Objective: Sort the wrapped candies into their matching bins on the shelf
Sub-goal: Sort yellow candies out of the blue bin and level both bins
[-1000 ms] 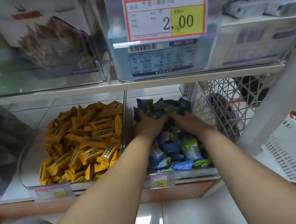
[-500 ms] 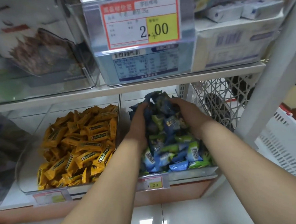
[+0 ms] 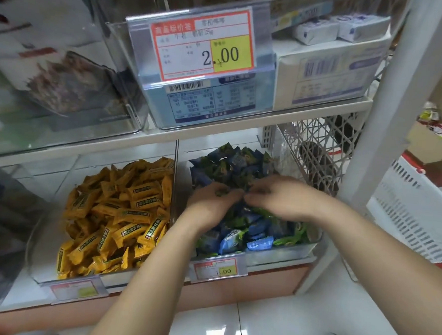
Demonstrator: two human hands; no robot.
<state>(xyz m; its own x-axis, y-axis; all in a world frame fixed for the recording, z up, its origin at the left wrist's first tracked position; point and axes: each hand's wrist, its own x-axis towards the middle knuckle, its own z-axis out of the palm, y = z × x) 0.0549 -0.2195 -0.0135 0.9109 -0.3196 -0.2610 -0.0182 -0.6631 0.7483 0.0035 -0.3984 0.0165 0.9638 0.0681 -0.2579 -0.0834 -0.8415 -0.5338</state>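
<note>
Both left hand and right grip blue candies.

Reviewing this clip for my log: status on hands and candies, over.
Left grip curled on a dark green wrapped candy; right grip beside it, closure unclear. Both over blue and green wrapped candies in clear plastic bin. Nothing in the way.

Access is open from the front, under the white shelf board that limits headroom. A clear plastic divider wall separates the yellow wrapped candies from the heaped blue and green wrapped candies. A white lattice basket and a white upright post block the right.
</note>
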